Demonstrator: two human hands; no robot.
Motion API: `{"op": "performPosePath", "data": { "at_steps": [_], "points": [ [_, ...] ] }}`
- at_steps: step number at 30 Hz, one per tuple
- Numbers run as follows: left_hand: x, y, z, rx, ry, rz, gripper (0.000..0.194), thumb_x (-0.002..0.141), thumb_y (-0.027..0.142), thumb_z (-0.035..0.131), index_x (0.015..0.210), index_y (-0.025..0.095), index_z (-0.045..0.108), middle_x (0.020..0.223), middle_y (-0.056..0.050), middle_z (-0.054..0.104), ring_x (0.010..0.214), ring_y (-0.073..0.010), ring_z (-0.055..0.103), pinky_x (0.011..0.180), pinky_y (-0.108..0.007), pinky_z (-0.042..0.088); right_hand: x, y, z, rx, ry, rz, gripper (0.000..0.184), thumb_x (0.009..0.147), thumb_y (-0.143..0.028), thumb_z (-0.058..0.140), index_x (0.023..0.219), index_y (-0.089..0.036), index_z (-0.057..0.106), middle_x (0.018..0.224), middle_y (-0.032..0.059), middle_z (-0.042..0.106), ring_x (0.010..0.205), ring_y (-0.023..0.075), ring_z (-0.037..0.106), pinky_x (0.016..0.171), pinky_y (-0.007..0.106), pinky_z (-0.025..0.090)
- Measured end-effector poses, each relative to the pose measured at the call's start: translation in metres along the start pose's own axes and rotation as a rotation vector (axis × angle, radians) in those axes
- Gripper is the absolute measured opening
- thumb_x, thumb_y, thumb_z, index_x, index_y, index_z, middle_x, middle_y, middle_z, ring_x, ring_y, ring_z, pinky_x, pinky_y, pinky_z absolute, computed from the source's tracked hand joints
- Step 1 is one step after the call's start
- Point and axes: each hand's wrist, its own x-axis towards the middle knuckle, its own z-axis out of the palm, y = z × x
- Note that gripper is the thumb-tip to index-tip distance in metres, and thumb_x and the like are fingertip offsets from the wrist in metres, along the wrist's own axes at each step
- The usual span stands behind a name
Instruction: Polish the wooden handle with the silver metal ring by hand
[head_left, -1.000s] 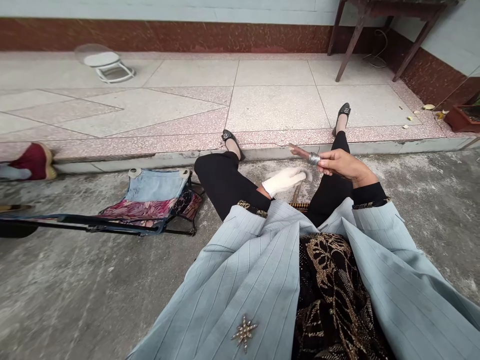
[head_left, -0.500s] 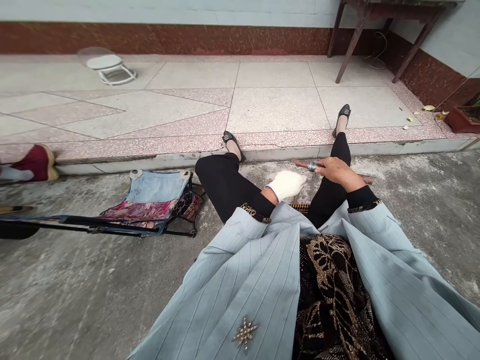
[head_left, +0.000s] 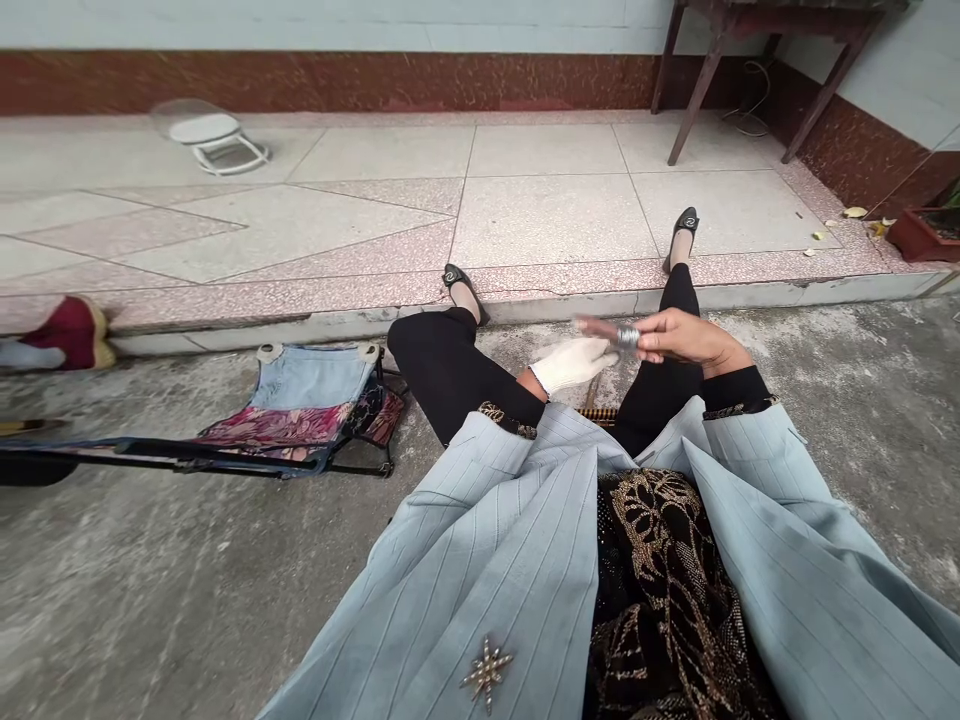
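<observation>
My right hand (head_left: 686,338), bare, is closed around a brown wooden stick (head_left: 596,327) with silvery wire (head_left: 627,338) wound about its middle. The stick points left and its far end is blurred by motion. Just left of the wire is my left hand (head_left: 571,366) in a white knitted glove. Its fingers are drawn together and reach under the stick; anything between them is hidden. Both hands are between my knees, above the concrete. Below the glove shows a small yellow-and-black banded edge (head_left: 600,416), mostly covered by my jacket.
A folding chair (head_left: 315,365) with denim and floral cloth stands to my left. Beyond it is another person's dark red shoe (head_left: 71,332). My feet rest on a raised tiled step (head_left: 540,215). A white stool (head_left: 214,135), a wooden table (head_left: 709,85) and a planter (head_left: 926,235) are farther back.
My right hand has turned and tilted the stick, and the wire coil shows more plainly. My gloved left hand has stretched rightward, closer to the coil.
</observation>
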Motion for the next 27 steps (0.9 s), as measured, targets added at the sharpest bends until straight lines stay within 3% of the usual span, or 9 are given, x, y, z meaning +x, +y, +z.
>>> {"op": "performPosePath", "data": {
  "at_steps": [3,5,8,10,14,18,21,24,27],
  "points": [
    [0.0,0.001,0.008,0.063,-0.048,-0.03,0.035,0.101,0.036,0.037,0.109,0.018,0.067,0.098,-0.008,0.073,0.087,-0.0183,0.064,0.077,-0.028,0.043,0.009,0.005,0.004,0.119,0.284,-0.044,0.035,0.08,-0.048,0.072,0.079,-0.014,0.063,0.071,0.0014,0.059,0.056,0.0075,0.046,0.049,0.022,0.035],
    [0.0,0.003,0.013,0.085,-0.088,-0.02,0.035,0.101,0.036,0.036,0.109,0.02,0.066,0.098,-0.006,0.073,0.088,-0.0177,0.065,0.077,-0.026,0.044,0.016,0.009,0.005,0.041,0.395,0.022,0.031,0.082,-0.045,0.069,0.079,-0.014,0.063,0.069,0.001,0.058,0.054,0.008,0.045,0.049,0.022,0.035],
    [0.001,0.004,0.019,0.182,-0.144,-0.01,0.036,0.101,0.037,0.036,0.111,0.02,0.066,0.097,-0.006,0.073,0.086,-0.0195,0.067,0.073,-0.028,0.044,0.024,0.014,0.007,-0.327,0.482,0.185,0.022,0.087,-0.036,0.062,0.083,-0.015,0.067,0.067,0.0013,0.06,0.056,0.0108,0.05,0.054,0.024,0.038],
    [0.001,0.005,0.021,0.299,-0.155,-0.019,0.038,0.1,0.039,0.036,0.111,0.019,0.066,0.095,-0.01,0.073,0.085,-0.0221,0.068,0.071,-0.029,0.044,0.026,0.015,0.01,-0.651,0.489,0.28,0.022,0.089,-0.033,0.059,0.089,-0.015,0.071,0.074,0.0049,0.066,0.068,0.0161,0.059,0.062,0.027,0.042],
    [0.0,0.01,0.018,0.455,-0.131,-0.002,0.031,0.096,0.031,0.043,0.105,0.015,0.069,0.09,-0.014,0.071,0.084,-0.0258,0.069,0.068,-0.031,0.044,0.031,0.011,0.022,-1.108,0.378,0.46,0.031,0.093,-0.035,0.055,0.108,-0.014,0.072,0.107,0.0171,0.071,0.101,0.0286,0.065,0.081,0.034,0.046],
    [0.0,0.018,0.011,0.491,-0.153,-0.023,0.027,0.093,0.02,0.045,0.103,0.017,0.069,0.084,-0.013,0.07,0.08,-0.026,0.07,0.067,-0.031,0.045,0.034,0.005,0.031,-1.193,0.094,0.615,0.035,0.091,-0.028,0.06,0.113,-0.003,0.069,0.116,0.0275,0.067,0.103,0.0332,0.065,0.083,0.039,0.049],
    [0.001,0.017,0.006,0.424,-0.155,0.035,0.024,0.093,0.03,0.049,0.099,0.018,0.069,0.085,-0.011,0.071,0.081,-0.025,0.069,0.068,-0.03,0.045,0.029,0.001,0.026,-1.094,-0.12,0.58,0.026,0.088,-0.029,0.065,0.097,-0.006,0.073,0.093,0.0172,0.073,0.083,0.0225,0.066,0.071,0.03,0.049],
    [0.003,0.006,0.006,0.185,-0.143,0.163,0.027,0.096,0.033,0.046,0.1,0.018,0.067,0.092,-0.008,0.071,0.084,-0.02,0.067,0.073,-0.028,0.045,0.014,-0.001,0.012,-0.766,-0.333,0.415,0.024,0.09,-0.033,0.062,0.09,-0.013,0.074,0.073,0.004,0.067,0.06,0.0108,0.056,0.056,0.022,0.043],
    [0.003,-0.006,0.007,-0.148,-0.096,0.193,0.031,0.099,0.032,0.039,0.102,0.015,0.066,0.097,-0.007,0.071,0.086,-0.0161,0.064,0.08,-0.026,0.047,-0.003,-0.003,-0.003,-0.299,-0.319,0.141,0.036,0.084,-0.043,0.068,0.1,-0.011,0.073,0.073,0.0016,0.063,0.057,0.0083,0.05,0.054,0.022,0.04]
  ]
}}
